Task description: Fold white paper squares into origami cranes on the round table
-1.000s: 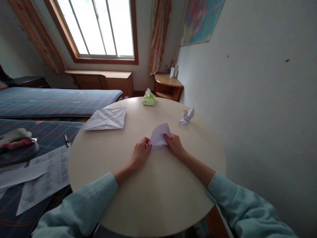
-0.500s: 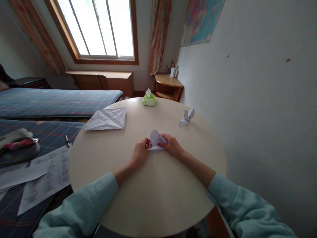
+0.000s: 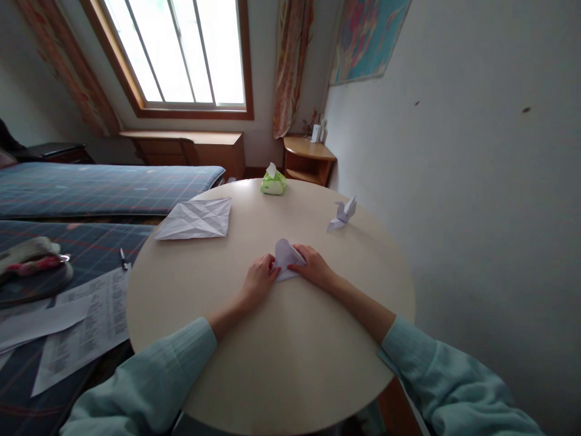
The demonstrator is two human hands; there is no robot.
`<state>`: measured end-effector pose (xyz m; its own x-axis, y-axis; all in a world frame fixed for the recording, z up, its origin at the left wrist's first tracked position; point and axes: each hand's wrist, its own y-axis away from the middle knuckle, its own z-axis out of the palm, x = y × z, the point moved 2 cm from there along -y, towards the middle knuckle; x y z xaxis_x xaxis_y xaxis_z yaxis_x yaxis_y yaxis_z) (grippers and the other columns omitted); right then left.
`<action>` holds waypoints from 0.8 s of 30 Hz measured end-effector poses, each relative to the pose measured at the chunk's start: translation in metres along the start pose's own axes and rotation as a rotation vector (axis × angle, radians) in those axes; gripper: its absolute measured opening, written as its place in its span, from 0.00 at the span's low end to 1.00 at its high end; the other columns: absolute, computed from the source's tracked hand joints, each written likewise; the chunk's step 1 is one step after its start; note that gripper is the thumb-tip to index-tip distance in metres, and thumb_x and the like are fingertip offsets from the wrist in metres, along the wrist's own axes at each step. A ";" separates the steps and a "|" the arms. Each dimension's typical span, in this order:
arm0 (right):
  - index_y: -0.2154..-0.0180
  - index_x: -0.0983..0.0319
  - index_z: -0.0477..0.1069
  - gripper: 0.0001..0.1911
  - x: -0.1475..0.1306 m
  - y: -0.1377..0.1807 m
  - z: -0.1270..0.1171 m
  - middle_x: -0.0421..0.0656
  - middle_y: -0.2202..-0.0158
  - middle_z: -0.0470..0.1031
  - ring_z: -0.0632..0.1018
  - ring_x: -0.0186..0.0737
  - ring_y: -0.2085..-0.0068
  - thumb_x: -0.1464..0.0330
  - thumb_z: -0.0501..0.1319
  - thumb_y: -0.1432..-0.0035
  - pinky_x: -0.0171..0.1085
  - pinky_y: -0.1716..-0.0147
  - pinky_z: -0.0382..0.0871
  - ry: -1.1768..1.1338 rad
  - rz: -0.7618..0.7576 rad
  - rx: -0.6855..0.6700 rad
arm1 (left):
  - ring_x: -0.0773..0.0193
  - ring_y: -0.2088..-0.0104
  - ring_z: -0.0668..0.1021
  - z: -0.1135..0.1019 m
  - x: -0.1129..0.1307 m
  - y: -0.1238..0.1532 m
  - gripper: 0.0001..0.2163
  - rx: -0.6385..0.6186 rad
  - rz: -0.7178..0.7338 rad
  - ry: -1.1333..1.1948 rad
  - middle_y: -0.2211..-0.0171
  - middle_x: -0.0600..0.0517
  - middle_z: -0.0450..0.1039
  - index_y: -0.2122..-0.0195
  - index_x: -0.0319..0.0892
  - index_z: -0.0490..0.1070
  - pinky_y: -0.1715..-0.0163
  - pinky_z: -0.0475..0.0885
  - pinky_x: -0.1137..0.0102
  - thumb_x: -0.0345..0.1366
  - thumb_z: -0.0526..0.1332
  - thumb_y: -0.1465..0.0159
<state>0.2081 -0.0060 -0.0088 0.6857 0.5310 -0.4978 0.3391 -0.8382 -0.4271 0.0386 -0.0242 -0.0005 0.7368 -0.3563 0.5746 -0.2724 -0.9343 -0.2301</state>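
Between my hands, on the round table (image 3: 290, 339), is a partly folded sheet of white paper (image 3: 284, 253) with a raised, curved flap. My left hand (image 3: 258, 278) pinches its left corner, thumb over the near edge. My right hand (image 3: 313, 266) grips the right side, with the thumb on the paper's face and the fingers behind it. A finished paper crane (image 3: 344, 214) stands on the table to the far right. Toward the far left lies a creased sheet of paper (image 3: 197, 218), spread out flat.
A green tissue pack (image 3: 273, 181) sits at the table's far edge. Left of the table, a plaid bed (image 3: 82, 236) carries printed sheets (image 3: 86, 327), a pen (image 3: 123, 259) and a bag-like item (image 3: 34, 263). A white wall (image 3: 481, 212) runs along the right.
My left thumb has moved onto the near edge of the folded paper, and that edge now lies slightly lower and flatter. My right hand has barely moved.
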 end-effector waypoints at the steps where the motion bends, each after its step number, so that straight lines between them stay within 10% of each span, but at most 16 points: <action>1: 0.54 0.63 0.63 0.24 0.000 0.000 0.000 0.49 0.56 0.70 0.70 0.43 0.55 0.64 0.62 0.53 0.42 0.56 0.63 0.001 0.001 -0.001 | 0.65 0.70 0.70 0.001 0.000 0.000 0.04 0.006 0.009 -0.006 0.72 0.51 0.68 0.68 0.38 0.64 0.69 0.65 0.71 0.32 0.56 0.43; 13: 0.80 0.64 0.63 0.19 -0.009 0.002 -0.013 0.41 0.81 0.66 0.65 0.32 0.79 0.60 0.49 0.45 0.31 0.80 0.55 -0.123 0.305 0.121 | 0.66 0.67 0.70 0.001 0.011 0.003 0.05 -0.037 0.279 -0.168 0.70 0.50 0.67 0.71 0.40 0.64 0.65 0.67 0.73 0.26 0.53 0.41; 24: 0.78 0.63 0.63 0.09 -0.010 0.001 -0.014 0.39 0.81 0.66 0.64 0.32 0.79 0.68 0.51 0.48 0.31 0.78 0.55 -0.079 0.251 0.167 | 0.65 0.64 0.74 0.000 0.011 0.006 0.08 -0.091 0.571 -0.076 0.66 0.48 0.73 0.68 0.39 0.71 0.62 0.70 0.71 0.29 0.52 0.39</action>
<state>0.2104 -0.0140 0.0067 0.6804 0.3237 -0.6575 0.0503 -0.9157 -0.3987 0.0449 -0.0340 0.0049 0.4985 -0.8054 0.3205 -0.6894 -0.5925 -0.4166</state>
